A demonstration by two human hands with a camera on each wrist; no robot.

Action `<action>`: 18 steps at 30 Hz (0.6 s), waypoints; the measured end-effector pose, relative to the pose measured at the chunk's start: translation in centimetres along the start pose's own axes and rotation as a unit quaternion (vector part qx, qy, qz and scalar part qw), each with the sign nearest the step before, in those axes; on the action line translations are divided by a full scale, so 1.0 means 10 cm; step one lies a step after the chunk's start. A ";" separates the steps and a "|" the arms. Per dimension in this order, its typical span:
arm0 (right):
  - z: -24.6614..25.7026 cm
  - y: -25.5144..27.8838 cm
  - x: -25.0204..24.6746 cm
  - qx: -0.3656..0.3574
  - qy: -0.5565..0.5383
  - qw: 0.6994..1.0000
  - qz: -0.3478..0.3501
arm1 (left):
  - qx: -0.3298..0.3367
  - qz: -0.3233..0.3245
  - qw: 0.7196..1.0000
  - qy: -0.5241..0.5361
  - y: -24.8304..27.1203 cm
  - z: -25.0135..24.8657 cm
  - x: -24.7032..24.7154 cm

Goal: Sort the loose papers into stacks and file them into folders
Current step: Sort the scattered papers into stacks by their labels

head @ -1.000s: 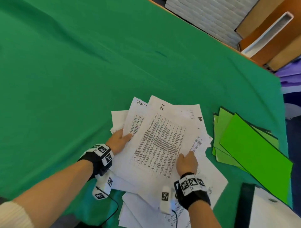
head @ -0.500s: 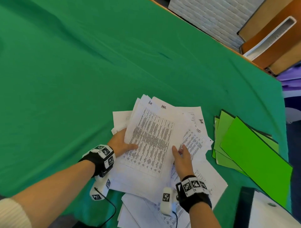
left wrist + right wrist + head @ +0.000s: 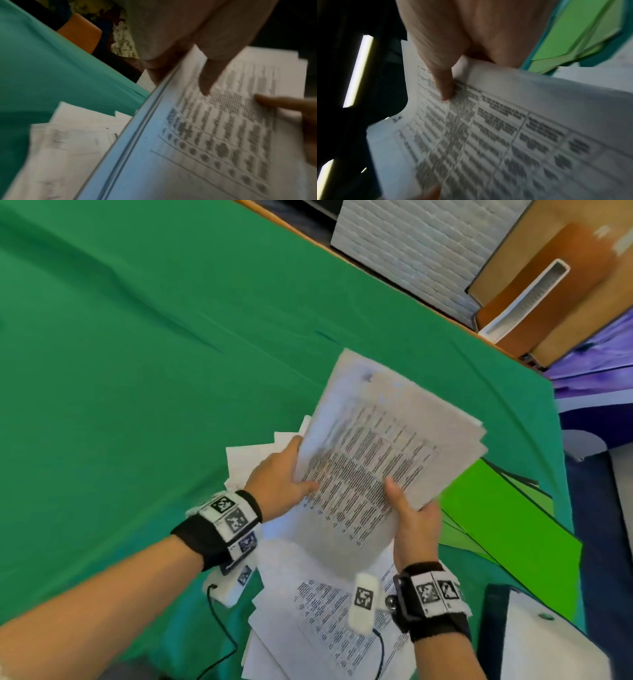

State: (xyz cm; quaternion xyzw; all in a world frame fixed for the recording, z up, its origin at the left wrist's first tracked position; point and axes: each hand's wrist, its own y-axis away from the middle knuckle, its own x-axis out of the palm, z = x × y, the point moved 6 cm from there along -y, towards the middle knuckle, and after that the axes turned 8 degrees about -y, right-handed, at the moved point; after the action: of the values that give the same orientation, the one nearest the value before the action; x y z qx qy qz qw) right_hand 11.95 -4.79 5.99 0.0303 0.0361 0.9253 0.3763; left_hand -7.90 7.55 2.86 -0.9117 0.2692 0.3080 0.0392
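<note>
- Both hands hold one bundle of printed sheets (image 3: 387, 460) lifted clear of the surface (image 3: 137, 371), above the loose papers (image 3: 308, 611) that lie under the wrists.
- Left hand (image 3: 277, 477): grip clamped on the bundle's left edge, thumb on the printed face, fingers underneath. The left wrist view shows the thumb (image 3: 209, 75) on top and several sheet edges fanned along that side.
- Right hand (image 3: 416, 522): grip clamped on the near-right corner, thumb (image 3: 443, 83) pressing the top sheet, fingers hidden under the paper.
- Risk 1: the bundle isn't squared. Far edges are staggered in the head view, so inner sheets are probably held by friction only. A quick tilt or a loosened pinch could let some slide out onto the loose papers and mix back in.
- Risk 2: both grips sit at the near end and the far end is unsupported. Likely to droop or fan; tapping it square on the green cloth may crumple corners, since cloth gives.
- Risk 3: mis-sort. Text is too blurred to read here, so I can't tell whether every sheet belongs to one category. An odd sheet gets filed wrong.
- Risk 4: green folders (image 3: 507, 518) lie just right of the pile, overlapping each other and shut. Opening one needs a free hand, leaving a one-handed hold on a loose bundle.
- Wrist-unit cable (image 3: 219, 642) trails near the pile; could snag a sheet.
</note>
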 end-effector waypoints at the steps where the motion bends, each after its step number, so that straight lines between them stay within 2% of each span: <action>1: 0.16 0.05 0.06 -0.041 0.005 0.999 0.001 | -0.004 -0.040 0.999 0.011 -0.01 -0.05 0.00; 3: 0.36 0.14 0.12 -0.101 -0.010 0.995 -0.013 | 0.010 -0.104 0.987 0.125 0.01 -0.21 -0.03; 5: 0.42 0.22 0.13 -0.130 -0.020 0.991 -0.035 | 0.020 -0.141 0.966 0.216 0.03 -0.29 -0.04; 8: 0.14 0.24 0.13 -0.088 0.040 0.994 -0.041 | -0.003 -0.167 0.948 0.272 0.06 -0.21 -0.01; 10: -0.12 0.23 0.12 -0.037 0.100 0.994 -0.031 | -0.024 -0.140 0.949 0.281 0.06 -0.11 0.07; 12: -0.22 0.20 0.14 -0.025 0.128 0.991 -0.032 | -0.016 -0.115 0.970 0.212 0.03 -0.08 0.13; 14: -0.17 0.16 0.22 -0.048 0.144 0.988 -0.021 | 0.015 -0.122 0.987 0.103 0.00 -0.11 0.10; 18: -0.01 0.07 0.35 -0.101 0.176 0.979 0.021 | 0.031 -0.149 0.988 0.027 -0.04 -0.09 -0.08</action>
State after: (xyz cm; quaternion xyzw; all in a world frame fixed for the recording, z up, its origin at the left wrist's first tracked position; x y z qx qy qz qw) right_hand 8.94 -2.85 6.01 -0.1703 0.0069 0.9227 0.3458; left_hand -7.73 8.04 4.05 -0.9479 0.1412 0.2652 0.1056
